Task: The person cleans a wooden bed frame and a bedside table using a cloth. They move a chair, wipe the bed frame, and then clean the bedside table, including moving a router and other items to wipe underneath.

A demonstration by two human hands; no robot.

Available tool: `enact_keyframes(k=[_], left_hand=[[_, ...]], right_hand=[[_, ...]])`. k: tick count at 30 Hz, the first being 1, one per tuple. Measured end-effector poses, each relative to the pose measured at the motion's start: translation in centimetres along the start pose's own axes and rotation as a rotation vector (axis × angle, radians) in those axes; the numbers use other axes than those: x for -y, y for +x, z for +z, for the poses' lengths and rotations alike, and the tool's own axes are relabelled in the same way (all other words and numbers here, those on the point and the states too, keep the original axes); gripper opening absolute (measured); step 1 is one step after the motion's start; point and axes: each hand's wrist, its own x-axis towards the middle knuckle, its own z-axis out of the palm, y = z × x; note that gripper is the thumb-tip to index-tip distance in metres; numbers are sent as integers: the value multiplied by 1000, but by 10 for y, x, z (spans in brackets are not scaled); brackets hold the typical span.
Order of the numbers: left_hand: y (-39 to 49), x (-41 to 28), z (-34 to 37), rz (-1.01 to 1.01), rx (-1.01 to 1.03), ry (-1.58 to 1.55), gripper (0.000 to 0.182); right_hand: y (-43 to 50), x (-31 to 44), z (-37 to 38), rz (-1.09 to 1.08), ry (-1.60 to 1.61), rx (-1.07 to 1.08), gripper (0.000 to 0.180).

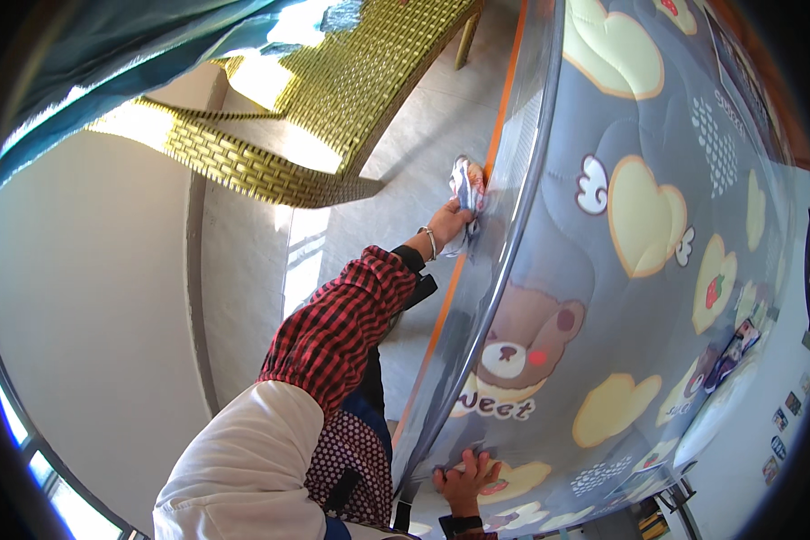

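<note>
My left hand [451, 221], at the end of a red-and-black checked sleeve cover and with a bracelet on the wrist, grips a crumpled patterned cloth [468, 181]. The cloth lies against the orange strip [451, 291] along the lower side of the bed. My right hand [467, 480] rests with fingers spread on the grey quilted bedding [580, 283], printed with hearts and a bear. Between the strip and the bedding runs a glossy, partly see-through side band [476, 317] with grey piping [498, 297]. The palm of my right hand is hidden.
A woven wicker seat [385, 61] with a curved arm stands on the grey tiled floor [405, 135]. Teal curtain fabric [128, 67] hangs at upper left beside a pale wall [88, 270]. Small pictures [779, 420] are on the far right wall.
</note>
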Motion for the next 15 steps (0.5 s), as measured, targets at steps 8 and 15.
enact_keyframes(k=[8,15], left_hand=[[88,-79,8,12,-30,83,33],[94,-175,-8,120,26,349,36]], right_hand=[[187,-35,-115,264,334,12,18],[551,-143,-164,74,124,-335,19]])
